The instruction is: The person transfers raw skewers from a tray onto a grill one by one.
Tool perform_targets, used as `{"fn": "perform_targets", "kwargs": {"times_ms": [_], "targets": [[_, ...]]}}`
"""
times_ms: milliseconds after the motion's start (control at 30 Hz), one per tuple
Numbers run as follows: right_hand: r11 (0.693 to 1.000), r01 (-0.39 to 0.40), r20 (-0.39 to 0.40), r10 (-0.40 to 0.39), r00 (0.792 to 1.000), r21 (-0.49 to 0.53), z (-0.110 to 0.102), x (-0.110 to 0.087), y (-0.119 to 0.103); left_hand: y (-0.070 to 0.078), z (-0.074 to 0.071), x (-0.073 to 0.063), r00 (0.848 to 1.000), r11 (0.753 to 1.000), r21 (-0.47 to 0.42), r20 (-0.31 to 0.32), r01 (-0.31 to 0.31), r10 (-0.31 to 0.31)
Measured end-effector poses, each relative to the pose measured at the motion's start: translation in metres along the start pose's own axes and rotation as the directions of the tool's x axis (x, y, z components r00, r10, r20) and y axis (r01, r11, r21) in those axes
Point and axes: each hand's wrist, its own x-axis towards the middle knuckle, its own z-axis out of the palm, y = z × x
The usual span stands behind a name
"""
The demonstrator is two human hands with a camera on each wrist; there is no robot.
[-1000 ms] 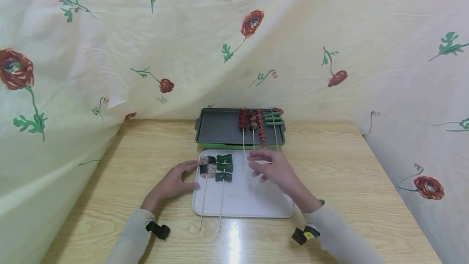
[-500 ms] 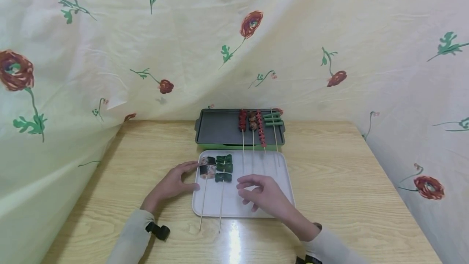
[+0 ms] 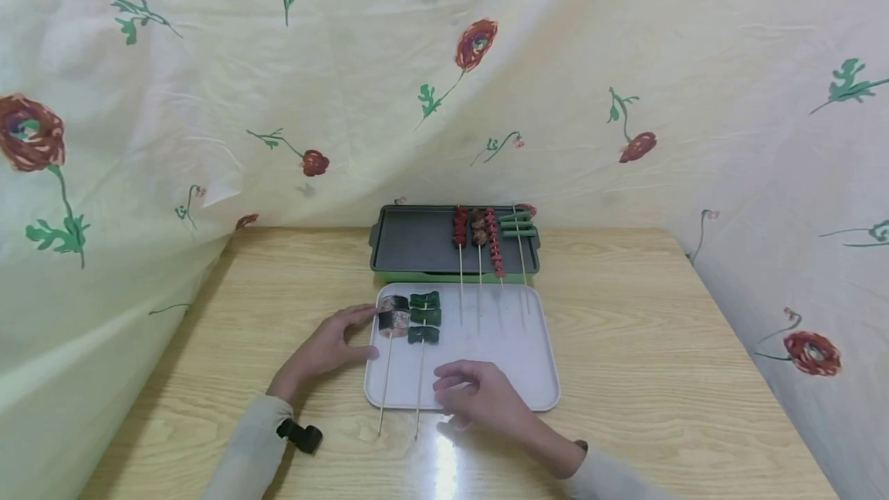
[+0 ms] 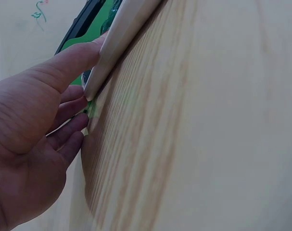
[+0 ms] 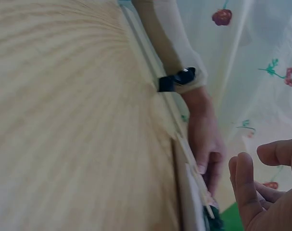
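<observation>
My left hand (image 3: 332, 346) rests at the left rim of the white tray (image 3: 500, 376), thumb and fingers spread along it. In the left wrist view, the thumb touches the tray rim and the other fingers lie loosely beside it. On the tray's left side lie a skewer of fish chunks (image 3: 394, 319) and a green pepper skewer (image 3: 426, 316), their sticks reaching past the front edge. My right hand (image 3: 482, 396) hovers over the tray's front edge, right of the green pepper stick. Its fingers are loosely bent, with nothing between thumb and fingers in the right wrist view.
Behind the tray stands a dark grill pan (image 3: 417, 241) on a green base. On its right half lie a dark red meat skewer (image 3: 460, 228), a brown meat skewer (image 3: 479, 230), a thin red skewer (image 3: 494, 241) and a green vegetable skewer (image 3: 518, 226), sticks overhanging the tray.
My right hand has moved back from the skewer sticks at the grill toward the tray's front edge, down and left. My left hand and the skewers have stayed in place.
</observation>
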Motion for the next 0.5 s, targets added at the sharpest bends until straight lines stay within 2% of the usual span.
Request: {"fn": "perform_targets", "kwargs": {"times_ms": [300,500], "targets": [[0.999,-0.038,0.042,0.037,0.998,0.023,0.015,-0.001,0.016,-0.002,0.000,0.001,1.000,1.000,-0.003,0.000,-0.008,0.008],[0.999,-0.037,0.040,0.037,0.999,-0.017,0.021,0.000,0.024,-0.003,0.001,0.000,1.000,1.000,0.004,0.002,-0.021,0.021]]}}
